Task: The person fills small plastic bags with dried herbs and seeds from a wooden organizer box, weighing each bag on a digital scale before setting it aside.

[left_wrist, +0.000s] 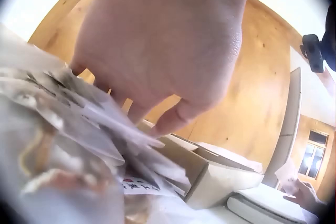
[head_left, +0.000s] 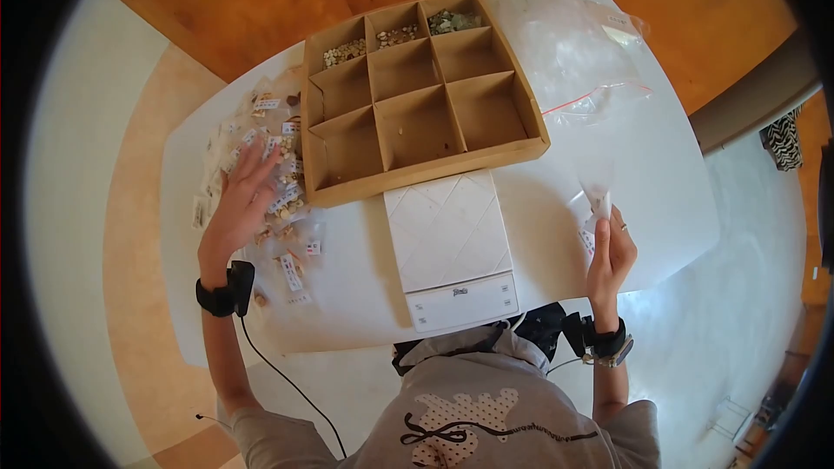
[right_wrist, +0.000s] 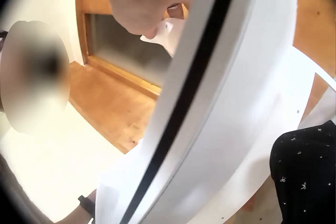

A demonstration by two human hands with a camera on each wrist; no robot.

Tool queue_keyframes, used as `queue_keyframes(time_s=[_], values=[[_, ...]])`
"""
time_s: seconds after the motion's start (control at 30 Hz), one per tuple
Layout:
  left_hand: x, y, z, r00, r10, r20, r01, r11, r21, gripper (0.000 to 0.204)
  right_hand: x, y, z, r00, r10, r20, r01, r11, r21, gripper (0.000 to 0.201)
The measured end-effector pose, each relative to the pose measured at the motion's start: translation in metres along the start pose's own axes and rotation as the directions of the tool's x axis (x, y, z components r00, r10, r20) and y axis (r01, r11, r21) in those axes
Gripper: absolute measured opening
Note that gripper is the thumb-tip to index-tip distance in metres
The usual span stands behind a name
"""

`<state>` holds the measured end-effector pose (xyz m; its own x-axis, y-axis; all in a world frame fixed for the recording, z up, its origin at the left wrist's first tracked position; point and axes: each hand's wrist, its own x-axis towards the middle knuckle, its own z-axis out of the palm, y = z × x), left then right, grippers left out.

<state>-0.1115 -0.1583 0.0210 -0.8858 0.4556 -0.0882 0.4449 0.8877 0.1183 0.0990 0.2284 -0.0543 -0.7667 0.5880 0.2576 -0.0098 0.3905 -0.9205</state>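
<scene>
My left hand [head_left: 241,208] lies over a heap of small labelled clear bags [head_left: 292,271] at the table's left, its fingers spread across them. In the left wrist view its fingers reach down behind bags [left_wrist: 79,145] with pale and orange-brown dried pieces inside. Over the table's right side, my right hand [head_left: 613,256] pinches a small clear plastic bag [head_left: 596,175] between thumb and fingers. A corner of the bag [right_wrist: 169,35] shows in the right wrist view. A white label [head_left: 587,241] is near this hand.
A cardboard divided box [head_left: 434,163] stands mid-table; its far-row compartments hold pale pieces, mixed pieces and grey-green pieces. A flat white kitchen scale [head_left: 452,230] lies before it. Behind, at the right, is a large clear zip bag [head_left: 565,43]. The white table [head_left: 347,295] has a rounded edge.
</scene>
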Motion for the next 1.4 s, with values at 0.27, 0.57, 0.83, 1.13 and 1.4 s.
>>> queue_keyframes(time_s=[0.27, 0.57, 0.83, 1.13, 1.4], values=[[-0.04, 0.17, 0.02, 0.978, 0.205, -0.043, -0.093, 0.241, -0.966, 0.044, -0.007, -0.065, 0.065, 0.712, -0.588, 0.385, 0.614, 0.787, 0.065, 0.039], [-0.022, 0.156, 0.04, 0.947, 0.258, 0.193, 0.222, -0.087, -0.971, 0.036, 0.008, -0.071, 0.086, 0.827, -0.374, 0.419, 0.377, 0.923, 0.079, 0.05], [-0.01, 0.144, 0.04, 0.979, 0.186, 0.087, 0.093, -0.024, -0.995, 0.033, 0.027, -0.075, 0.082, 0.832, 0.083, 0.548, -0.274, 0.921, 0.277, 0.031], [-0.004, 0.141, 0.038, 0.978, 0.114, -0.175, -0.141, -0.259, -0.956, 0.057, 0.055, -0.112, 0.122, 0.728, -0.382, 0.569, 0.385, 0.915, 0.122, 0.015], [0.01, 0.104, 0.048, 0.987, -0.16, 0.019, -0.033, -0.319, -0.947, 0.029, 0.191, -0.124, 0.19, 0.528, -0.265, 0.807, 0.303, 0.946, 0.113, 0.027]])
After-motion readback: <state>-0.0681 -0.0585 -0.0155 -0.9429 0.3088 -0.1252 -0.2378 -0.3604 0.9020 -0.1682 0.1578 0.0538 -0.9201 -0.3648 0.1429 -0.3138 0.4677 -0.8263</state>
